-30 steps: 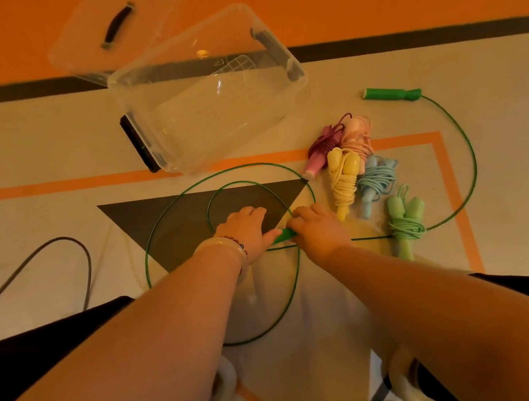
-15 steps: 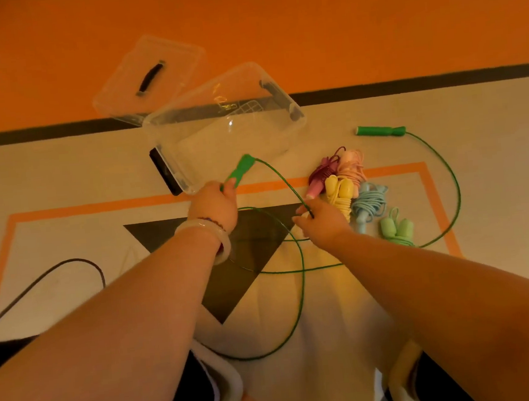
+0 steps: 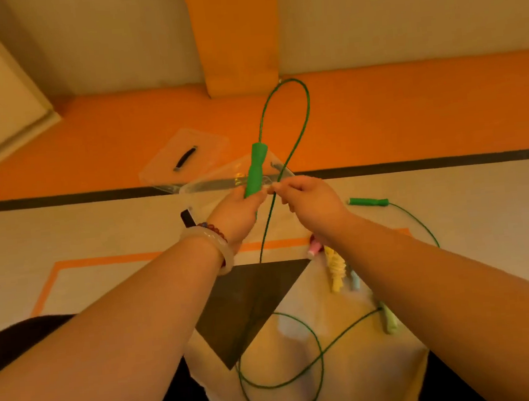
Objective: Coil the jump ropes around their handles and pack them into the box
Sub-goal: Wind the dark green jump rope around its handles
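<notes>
Head view, nearest first. Slack green cord (image 3: 320,349) is seen lying in loose loops on the mat between the knees. From there one run leads right towards the second green handle (image 3: 369,202), which lies flat on the mat, well apart from the hands. Four ropes already coiled are partly hidden under the right forearm: pale green (image 3: 390,322), blue (image 3: 355,280), yellow (image 3: 335,269), pink (image 3: 315,249). None is in the box yet.

Higher up, the first green handle (image 3: 255,170) is gripped at its lower end by the left hand (image 3: 237,214), fingers curled round it. A pale bangle (image 3: 211,241) is worn on that wrist. The handle's long axis stands nearly upright, its top tipped slightly right. The cord leaves that top, arches over and comes down to the right hand (image 3: 309,201), where it is pinched between thumb and fingertips, just beside the handle's base. The hands are almost touching.

The next turn is judged to depend on this: the cord lies right of the handle, so the right hand is the one placed to carry it round the shaft.

Beyond the hands lie the clear plastic box (image 3: 223,178), open, and its lid (image 3: 186,157).

Against half a second ago, the handle has been raised and stood more upright, the hands have been brought together, and the view has tilted up.
</notes>
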